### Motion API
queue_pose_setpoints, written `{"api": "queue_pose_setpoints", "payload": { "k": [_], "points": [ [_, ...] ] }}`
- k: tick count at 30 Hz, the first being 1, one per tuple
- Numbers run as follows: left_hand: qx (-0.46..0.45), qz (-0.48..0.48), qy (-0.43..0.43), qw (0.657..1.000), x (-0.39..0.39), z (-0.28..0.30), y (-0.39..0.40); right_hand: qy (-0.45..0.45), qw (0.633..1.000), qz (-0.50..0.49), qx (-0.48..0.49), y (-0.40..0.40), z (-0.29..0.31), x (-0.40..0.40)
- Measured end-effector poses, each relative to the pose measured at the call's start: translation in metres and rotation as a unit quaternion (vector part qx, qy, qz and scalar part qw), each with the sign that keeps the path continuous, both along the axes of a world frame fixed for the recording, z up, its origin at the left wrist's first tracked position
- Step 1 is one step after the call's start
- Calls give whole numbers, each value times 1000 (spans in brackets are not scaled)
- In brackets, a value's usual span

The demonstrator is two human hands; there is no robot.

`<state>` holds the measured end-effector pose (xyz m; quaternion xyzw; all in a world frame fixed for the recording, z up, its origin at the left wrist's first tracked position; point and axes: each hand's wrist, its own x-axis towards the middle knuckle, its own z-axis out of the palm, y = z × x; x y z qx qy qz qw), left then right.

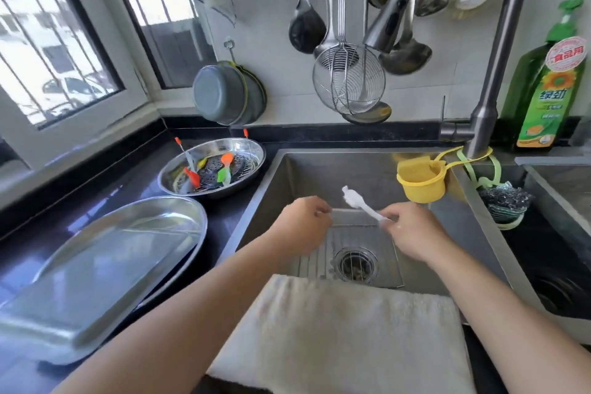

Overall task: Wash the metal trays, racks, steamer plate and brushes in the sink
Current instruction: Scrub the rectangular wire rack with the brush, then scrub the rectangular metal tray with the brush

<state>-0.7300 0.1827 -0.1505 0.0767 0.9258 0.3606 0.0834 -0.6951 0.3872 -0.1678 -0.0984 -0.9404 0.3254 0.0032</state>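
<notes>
At the far left we see an upturned rectangular metal tray (60, 307) lying in a large oval steel tray (134, 233) on the dark countertop (105, 179). Behind them a round steel basin (252, 153) holds a perforated steamer plate (220, 169) and several small brushes with orange and green heads (225, 169). Next comes the stainless sink (287, 182), with a wire rack (351, 233) lying flat on its bottom over the drain (353, 264). Our left hand (303, 221) hovers above the rack with its fingers curled; whether it pinches the rack's edge we cannot tell. Our right hand (412, 230) grips the handle of a white bristled brush (358, 203), whose head points up and left between the hands. A cream towel (345, 339) drapes over the sink's near edge. A yellow plastic strainer cup (420, 182) hangs by the grey tap (486, 112), and a green detergent bottle (550, 89) stands at the far right.
</notes>
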Motion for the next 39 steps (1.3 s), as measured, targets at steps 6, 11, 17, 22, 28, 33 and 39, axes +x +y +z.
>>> {"api": "queue_pose_setpoints", "payload": {
  "k": [6,11,17,22,28,33,39],
  "points": [
    [72,118,74,988,74,39,-127,76,989,123,-21,-88,66,26],
    [-22,285,148,947,118,51,-237,98,973,207,-28,-164,100,41],
    [-191,347,151,906,155,42,-313,91,968,233,-15,-207,107,55],
    [-109,393,81,909,167,30,-325,89,968,236,-8,-220,104,55],
    [53,542,81,834,163,32,-314,89,967,238,-9,-222,106,61],
    [356,603,-9,714,163,28,-321,90,970,226,-10,-210,110,63],
    [489,505,-89,706,165,26,-307,88,970,225,-18,-208,112,62]
  ]
}}
